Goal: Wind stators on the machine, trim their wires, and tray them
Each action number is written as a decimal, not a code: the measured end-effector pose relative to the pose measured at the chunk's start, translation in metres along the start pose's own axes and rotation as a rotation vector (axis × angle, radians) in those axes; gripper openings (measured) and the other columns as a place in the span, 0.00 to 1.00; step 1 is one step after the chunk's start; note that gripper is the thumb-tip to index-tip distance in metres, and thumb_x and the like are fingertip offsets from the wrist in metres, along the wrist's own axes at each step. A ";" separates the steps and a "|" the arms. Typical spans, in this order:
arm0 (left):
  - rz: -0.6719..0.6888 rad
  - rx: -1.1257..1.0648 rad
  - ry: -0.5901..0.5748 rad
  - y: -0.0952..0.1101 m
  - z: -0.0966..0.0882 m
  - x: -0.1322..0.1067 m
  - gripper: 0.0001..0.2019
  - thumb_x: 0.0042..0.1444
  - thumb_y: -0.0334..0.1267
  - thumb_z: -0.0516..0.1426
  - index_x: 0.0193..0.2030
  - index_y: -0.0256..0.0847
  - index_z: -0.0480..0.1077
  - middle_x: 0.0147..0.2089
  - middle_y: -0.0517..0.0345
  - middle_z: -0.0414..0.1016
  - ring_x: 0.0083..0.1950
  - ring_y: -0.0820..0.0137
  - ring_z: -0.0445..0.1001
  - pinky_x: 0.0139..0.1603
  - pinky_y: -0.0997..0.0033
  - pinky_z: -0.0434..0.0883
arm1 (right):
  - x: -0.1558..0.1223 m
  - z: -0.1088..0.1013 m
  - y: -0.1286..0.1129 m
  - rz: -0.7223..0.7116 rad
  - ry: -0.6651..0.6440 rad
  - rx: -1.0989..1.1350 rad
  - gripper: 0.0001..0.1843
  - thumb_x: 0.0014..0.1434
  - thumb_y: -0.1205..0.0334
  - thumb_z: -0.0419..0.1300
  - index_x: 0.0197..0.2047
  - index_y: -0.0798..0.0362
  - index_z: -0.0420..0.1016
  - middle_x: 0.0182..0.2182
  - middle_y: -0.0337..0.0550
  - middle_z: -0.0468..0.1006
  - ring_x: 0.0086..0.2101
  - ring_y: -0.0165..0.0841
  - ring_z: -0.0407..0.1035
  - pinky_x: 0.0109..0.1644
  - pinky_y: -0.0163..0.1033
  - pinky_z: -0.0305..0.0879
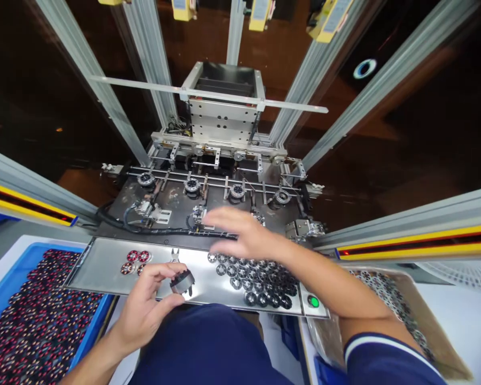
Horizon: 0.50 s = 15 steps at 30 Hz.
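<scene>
My left hand (pixel 148 305) pinches a grey stator core with black toothed ends (pixel 183 282) between thumb and fingers, over the metal tray (pixel 108 267). Stretched forward above the tray's back edge, my right hand (pixel 240 232) is slightly blurred, its fingers apart and nothing seen in them. Several black and silver stator cores (pixel 250 283) crowd the tray's right part, below my right forearm. A few wound stators with red and copper coils (pixel 132 256) lie to the left. Wire cutters (pixel 175 254) rest just behind my left hand, partly hidden.
A machine bed (pixel 176 200) behind the tray bears several round fixtures (pixel 237 191). A blue bin (pixel 36 250) of wound stators stands left; a box (pixel 444 342) of cores stands right, near a green button (pixel 313 301). Yellow sensor bars (pixel 420 241) flank the machine.
</scene>
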<state>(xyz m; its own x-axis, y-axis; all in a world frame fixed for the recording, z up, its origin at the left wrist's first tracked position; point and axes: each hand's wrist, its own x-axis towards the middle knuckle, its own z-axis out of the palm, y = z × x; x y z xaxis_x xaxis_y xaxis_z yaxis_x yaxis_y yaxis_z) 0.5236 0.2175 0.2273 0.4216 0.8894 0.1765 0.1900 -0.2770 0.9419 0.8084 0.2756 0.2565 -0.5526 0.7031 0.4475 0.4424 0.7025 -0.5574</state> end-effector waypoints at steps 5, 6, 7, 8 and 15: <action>-0.037 -0.011 -0.030 0.004 -0.001 0.000 0.16 0.51 0.46 0.66 0.39 0.41 0.67 0.43 0.51 0.78 0.45 0.65 0.78 0.46 0.68 0.75 | -0.008 0.046 -0.072 -0.161 0.082 0.087 0.21 0.64 0.61 0.58 0.59 0.58 0.67 0.41 0.54 0.78 0.41 0.36 0.72 0.46 0.42 0.72; -0.063 -0.049 -0.029 0.005 0.000 0.001 0.19 0.49 0.49 0.66 0.39 0.41 0.67 0.42 0.50 0.79 0.44 0.64 0.79 0.45 0.68 0.76 | -0.010 0.053 -0.076 -0.137 0.117 0.069 0.20 0.64 0.63 0.57 0.58 0.57 0.67 0.40 0.53 0.78 0.40 0.36 0.72 0.45 0.42 0.73; -0.096 -0.094 -0.020 0.007 0.002 0.000 0.20 0.48 0.51 0.66 0.40 0.40 0.68 0.42 0.50 0.79 0.43 0.64 0.79 0.43 0.68 0.77 | -0.013 0.058 -0.079 -0.101 0.156 0.062 0.19 0.64 0.64 0.56 0.58 0.56 0.68 0.40 0.52 0.79 0.40 0.36 0.73 0.44 0.43 0.73; -0.130 -0.136 -0.004 0.009 0.004 0.000 0.21 0.48 0.52 0.66 0.41 0.40 0.69 0.40 0.50 0.79 0.40 0.65 0.79 0.41 0.68 0.77 | -0.015 0.062 -0.079 -0.060 0.194 0.063 0.19 0.63 0.64 0.56 0.57 0.55 0.69 0.39 0.52 0.79 0.39 0.36 0.73 0.43 0.43 0.73; 0.037 0.083 0.017 0.006 0.003 -0.006 0.11 0.55 0.40 0.63 0.46 0.46 0.75 0.40 0.58 0.82 0.39 0.70 0.82 0.41 0.77 0.78 | -0.021 0.045 -0.079 0.129 0.084 0.331 0.15 0.60 0.55 0.63 0.47 0.53 0.78 0.55 0.56 0.73 0.54 0.38 0.69 0.55 0.45 0.70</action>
<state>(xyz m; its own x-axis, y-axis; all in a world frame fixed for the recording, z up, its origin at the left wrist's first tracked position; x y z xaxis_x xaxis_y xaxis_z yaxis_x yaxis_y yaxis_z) 0.5247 0.2100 0.2310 0.4144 0.8839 0.2166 0.2479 -0.3386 0.9077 0.7534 0.2005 0.2593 -0.4415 0.7996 0.4071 0.2441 0.5437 -0.8030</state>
